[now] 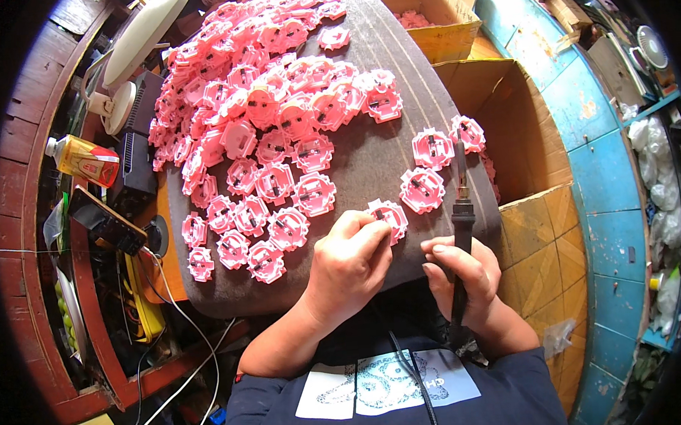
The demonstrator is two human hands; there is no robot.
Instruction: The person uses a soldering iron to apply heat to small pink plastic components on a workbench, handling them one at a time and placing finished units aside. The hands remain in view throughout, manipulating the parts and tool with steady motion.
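My left hand (350,258) is closed in a pinch at the near left edge of a pink plastic part (390,219), which its fingertips partly cover. A soldering iron (463,216) with a black handle stands in my right hand (467,275), its metal tip pointing away from me. Beyond the tip sit a pink part (468,134) and another pink part (433,148), with a third pink part (422,190) just left of the iron. These round, notched parts have small dark pieces across their middles. A large heap of pink parts (259,87) covers the far left.
The grey padded work surface (361,166) carries several loose parts left of my hands. To its right stands an open cardboard box (523,128), with another box (439,41) behind it. A bottle (87,160), a phone (107,220) and white cables (187,318) are on the left.
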